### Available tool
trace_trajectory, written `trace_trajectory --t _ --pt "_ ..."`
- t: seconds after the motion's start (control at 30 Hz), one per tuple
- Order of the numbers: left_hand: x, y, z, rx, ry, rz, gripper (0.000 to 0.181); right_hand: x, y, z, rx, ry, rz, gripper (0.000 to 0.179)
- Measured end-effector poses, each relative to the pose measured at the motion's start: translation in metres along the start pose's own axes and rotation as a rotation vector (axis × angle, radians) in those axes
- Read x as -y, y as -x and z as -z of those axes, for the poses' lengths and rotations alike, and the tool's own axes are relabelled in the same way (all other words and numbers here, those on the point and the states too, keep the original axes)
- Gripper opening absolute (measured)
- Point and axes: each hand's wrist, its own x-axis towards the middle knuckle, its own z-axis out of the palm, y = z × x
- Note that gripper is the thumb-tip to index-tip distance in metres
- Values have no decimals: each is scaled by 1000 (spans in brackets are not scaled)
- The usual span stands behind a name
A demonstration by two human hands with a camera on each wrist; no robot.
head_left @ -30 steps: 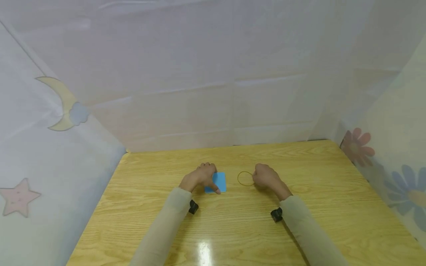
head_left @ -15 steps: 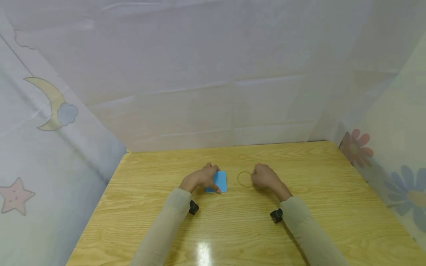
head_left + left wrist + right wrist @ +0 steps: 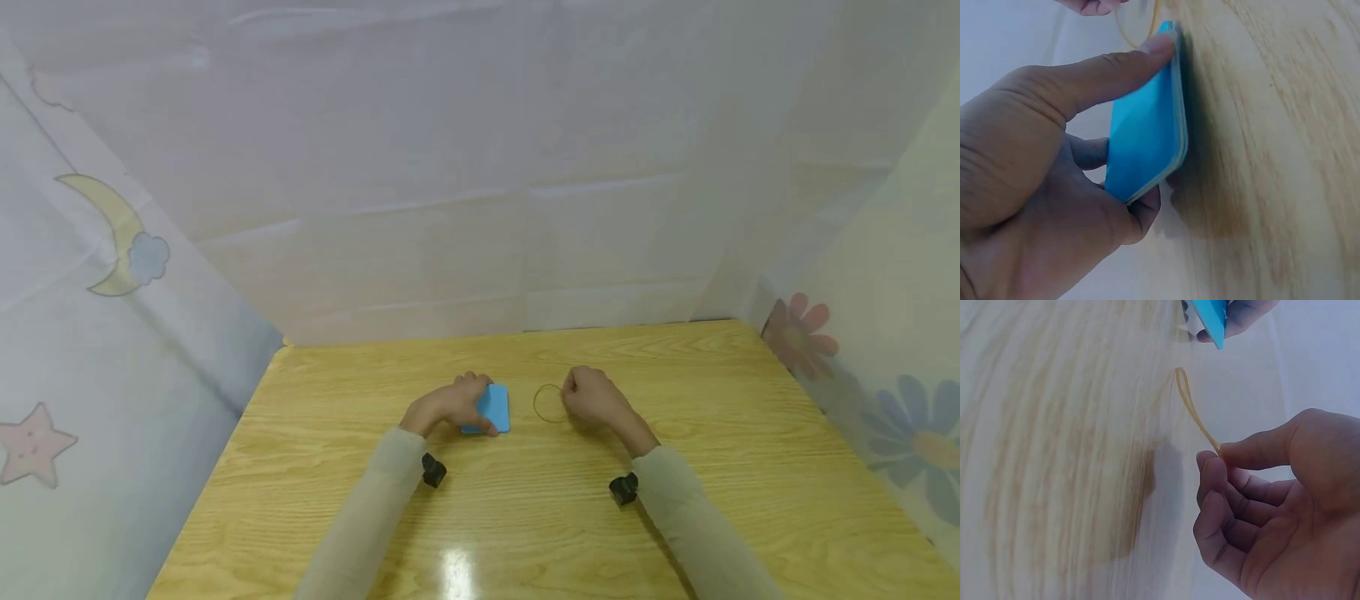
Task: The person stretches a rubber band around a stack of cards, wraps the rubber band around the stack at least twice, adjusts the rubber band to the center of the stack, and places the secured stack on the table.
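Note:
My left hand holds a small stack of blue cards with rounded corners. In the left wrist view, the thumb lies along one edge of the card stack and fingers curl round the other; thin layers show along its side, and a shadow falls on the wood beside it. To the right, my right hand pinches a thin yellow rubber band between thumb and fingertips. The right wrist view shows the rubber band as a narrow loop extending from the fingertips toward the cards, apart from them.
Both hands are over a light wooden table. A pale sheet stands behind it, with printed side sheets showing a moon and flowers. A black wrist camera sits under the left sleeve, another under the right.
My right hand has shifted slightly left with the rubber band, nearer the cards. My left hand keeps its hold on the card stack with hardly any movement.

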Motion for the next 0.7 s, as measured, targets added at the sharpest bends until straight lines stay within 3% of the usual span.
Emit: trace_trajectory --t 0.27,0.47,0.57,0.7 --pt "16 8 0 -18 271 -53 53 -2 0 1 -21 38 -1 15" --pt "28 12 -3 -163 462 -89 43 -2 2 1 -15 -10 10 14" --pt "29 15 -3 -221 540 -74 40 0 3 1 -26 -28 32 16" --pt "29 19 -4 -253 632 -33 41 1 6 3 -32 -53 94 18"
